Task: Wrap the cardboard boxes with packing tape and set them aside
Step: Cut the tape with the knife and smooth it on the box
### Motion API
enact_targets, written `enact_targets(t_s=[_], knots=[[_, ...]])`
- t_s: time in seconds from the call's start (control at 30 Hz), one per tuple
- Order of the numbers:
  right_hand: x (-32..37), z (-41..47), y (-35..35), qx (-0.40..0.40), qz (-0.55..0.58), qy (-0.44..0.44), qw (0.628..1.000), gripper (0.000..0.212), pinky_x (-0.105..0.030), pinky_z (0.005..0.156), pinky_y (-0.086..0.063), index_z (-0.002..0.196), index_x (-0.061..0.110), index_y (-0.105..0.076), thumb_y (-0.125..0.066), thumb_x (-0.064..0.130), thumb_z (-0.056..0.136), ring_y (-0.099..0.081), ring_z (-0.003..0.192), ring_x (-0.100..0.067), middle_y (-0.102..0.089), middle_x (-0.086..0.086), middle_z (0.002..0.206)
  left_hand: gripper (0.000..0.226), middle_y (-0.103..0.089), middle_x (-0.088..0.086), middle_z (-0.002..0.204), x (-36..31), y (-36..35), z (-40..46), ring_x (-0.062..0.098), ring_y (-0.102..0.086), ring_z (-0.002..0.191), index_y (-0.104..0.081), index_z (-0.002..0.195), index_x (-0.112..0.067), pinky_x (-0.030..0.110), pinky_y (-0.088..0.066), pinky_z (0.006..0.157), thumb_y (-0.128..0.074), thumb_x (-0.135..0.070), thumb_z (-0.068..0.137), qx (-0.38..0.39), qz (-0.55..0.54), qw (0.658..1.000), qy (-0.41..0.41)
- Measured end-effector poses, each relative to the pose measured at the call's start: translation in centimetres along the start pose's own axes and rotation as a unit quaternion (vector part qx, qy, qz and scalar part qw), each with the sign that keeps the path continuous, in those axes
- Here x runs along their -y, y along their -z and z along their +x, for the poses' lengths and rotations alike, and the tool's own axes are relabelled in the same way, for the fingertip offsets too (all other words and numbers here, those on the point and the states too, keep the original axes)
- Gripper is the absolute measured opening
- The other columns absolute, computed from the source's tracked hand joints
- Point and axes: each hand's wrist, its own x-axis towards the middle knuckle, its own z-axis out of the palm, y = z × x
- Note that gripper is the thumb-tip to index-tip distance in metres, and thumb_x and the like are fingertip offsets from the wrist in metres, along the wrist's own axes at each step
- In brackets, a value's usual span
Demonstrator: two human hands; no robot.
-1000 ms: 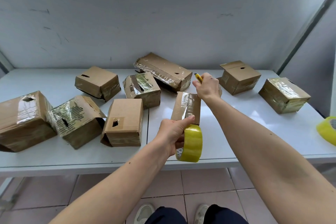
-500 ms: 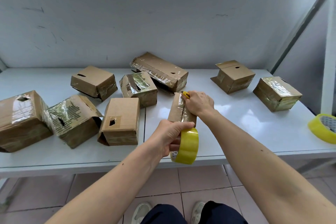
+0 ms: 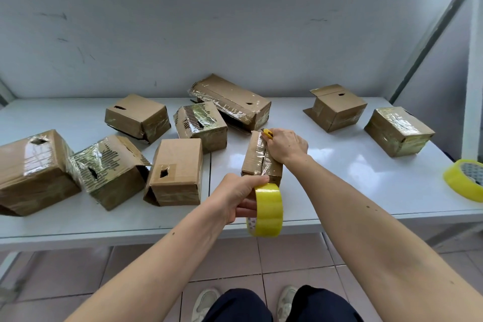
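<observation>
Landmark: narrow box [image 3: 257, 157], standing on the white table [image 3: 339, 170] near the front edge, approx. centre.

1. Left hand [image 3: 239, 200]: fingers curled through the core of the yellow tape roll [image 3: 266, 210], thumb on top of the roll. Roll is held upright at the table's front edge, just in front of the narrow box. A clear tape strip runs from the roll up over the box top.
2. Right hand [image 3: 286, 148]: fingers curled, resting on the right side of the narrow box top, gripping a small yellow cutter [image 3: 268, 133]. Cutter tip shows at the far end of the box; contact with the tape cannot be confirmed.
3. Left of the narrow box: plain box [image 3: 176, 171] w/ a torn hole, then a box w/ striped tape [image 3: 107, 170], then a large box [image 3: 31, 172] at the table's left edge.
4. Behind the narrow box: small striped box [image 3: 201, 127], a long box [image 3: 232, 102] wrapped in clear film, and further left a tilted box [image 3: 137, 117].
5. Right of the narrow box, well apart: an open-flap box [image 3: 335, 107] and a film-wrapped box [image 3: 398, 131].
6. Spare tape roll [image 3: 462, 180]: lies flat at the table's right edge, far right of the narrow box.
7. Grey wall [image 3: 209, 34] behind the table; tiled floor [image 3: 287, 264] and shoes below.
</observation>
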Motion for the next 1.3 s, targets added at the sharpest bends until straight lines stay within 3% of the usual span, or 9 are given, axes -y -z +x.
enact_targets(t_s=[0.1,0.27,0.4,0.57,0.67,0.8,0.93,1.07,1.3], knots=[[-0.1,-0.1,-0.2,-0.009,-0.001,-0.009,1.000,0.034,-0.034,0.071,-0.034,0.104,0.026,-0.065,-0.037,0.046,0.102,-0.057,0.091,-0.027,-0.067,-0.005,0.110,0.020,-0.070,0.006,0.066,0.4,0.2,0.6,0.019,-0.069,0.052,-0.065,0.097,-0.004,0.027,-0.054,0.046,-0.076,-0.016,0.086,-0.010,0.018,1.000,0.008],[0.2,-0.4,-0.2,-0.028,-0.014,0.001,1.000,0.041,-0.035,0.073,-0.035,0.116,0.022,-0.065,-0.038,0.049,0.102,-0.060,0.102,-0.030,-0.059,-0.007,0.117,0.020,-0.068,0.008,0.068,0.7,0.7,1.5,0.017,-0.067,0.049,-0.063,0.093,-0.004,0.025,-0.052,0.044,-0.078,-0.010,0.082,-0.032,0.016,0.999,0.031],[0.5,-1.5,1.4,-0.123,-0.008,0.029,0.992,0.041,-0.033,0.072,-0.036,0.118,0.016,-0.063,-0.049,0.050,0.099,-0.064,0.097,-0.033,-0.056,-0.007,0.118,0.021,-0.066,0.006,0.061,0.8,0.6,2.1,0.015,-0.064,0.045,-0.062,0.094,-0.005,0.023,-0.049,0.043,-0.078,-0.011,0.081,-0.043,0.007,0.999,0.030],[0.6,-4.4,3.3,-0.124,0.064,0.110,0.984,0.040,-0.032,0.065,-0.034,0.078,0.015,-0.064,-0.053,0.047,0.098,-0.063,0.087,-0.038,-0.069,-0.013,0.089,0.024,-0.067,0.003,0.054,1.1,0.7,2.4,0.015,-0.064,0.044,-0.061,0.095,-0.005,0.023,-0.050,0.046,-0.079,-0.013,0.080,-0.038,-0.010,0.999,0.031],[-0.5,-6.7,2.1,-0.071,0.020,0.164,0.984,0.037,-0.035,0.066,-0.047,0.104,0.025,-0.075,-0.050,0.052,0.098,-0.066,0.096,-0.032,-0.073,-0.002,0.109,0.027,-0.068,0.003,0.054,1.2,0.9,2.4,0.015,-0.065,0.045,-0.061,0.094,-0.005,0.024,-0.052,0.048,-0.081,-0.015,0.079,-0.029,-0.010,0.999,0.030],[-2.3,-8.2,-0.3,-0.011,0.049,0.159,0.986,0.039,-0.038,0.086,-0.053,0.137,0.045,-0.053,-0.041,0.054,0.101,-0.056,0.125,-0.016,-0.041,0.030,0.147,0.026,-0.070,0.005,0.060,1.3,1.1,2.2,0.016,-0.067,0.050,-0.064,0.093,-0.005,0.025,-0.053,0.050,-0.083,-0.016,0.079,-0.012,-0.005,0.999,0.037],[-3.0,-8.5,-0.8,0.006,0.109,0.157,0.982,0.056,-0.038,0.090,-0.053,0.144,0.044,-0.045,-0.028,0.064,0.095,-0.050,0.131,-0.013,-0.031,0.030,0.153,0.026,-0.071,0.005,0.061,1.4,1.1,1.7,0.016,-0.067,0.051,-0.065,0.094,-0.005,0.025,-0.054,0.049,-0.082,-0.019,0.080,-0.014,-0.015,0.999,0.035],[-5.1,-9.1,-1.1,-0.041,0.234,0.154,0.959,0.061,-0.041,0.094,-0.051,0.142,0.040,-0.049,-0.037,0.069,0.090,-0.048,0.134,-0.010,-0.033,0.028,0.152,0.032,-0.072,0.006,0.064,1.2,0.9,1.2,0.017,-0.069,0.053,-0.064,0.098,-0.005,0.026,-0.054,0.051,-0.083,-0.023,0.079,-0.008,-0.017,0.999,0.034],[-7.0,-8.8,-1.8,-0.051,0.124,0.213,0.968,0.060,-0.035,0.079,-0.055,0.143,0.043,-0.046,-0.047,0.067,0.088,-0.062,0.114,-0.011,-0.033,0.028,0.153,0.040,-0.075,0.017,0.089,1.3,0.9,-0.1,0.022,-0.072,0.068,-0.063,0.120,0.008,0.031,-0.059,0.065,-0.072,-0.002,0.083,0.075,-0.058,0.995,0.041]])
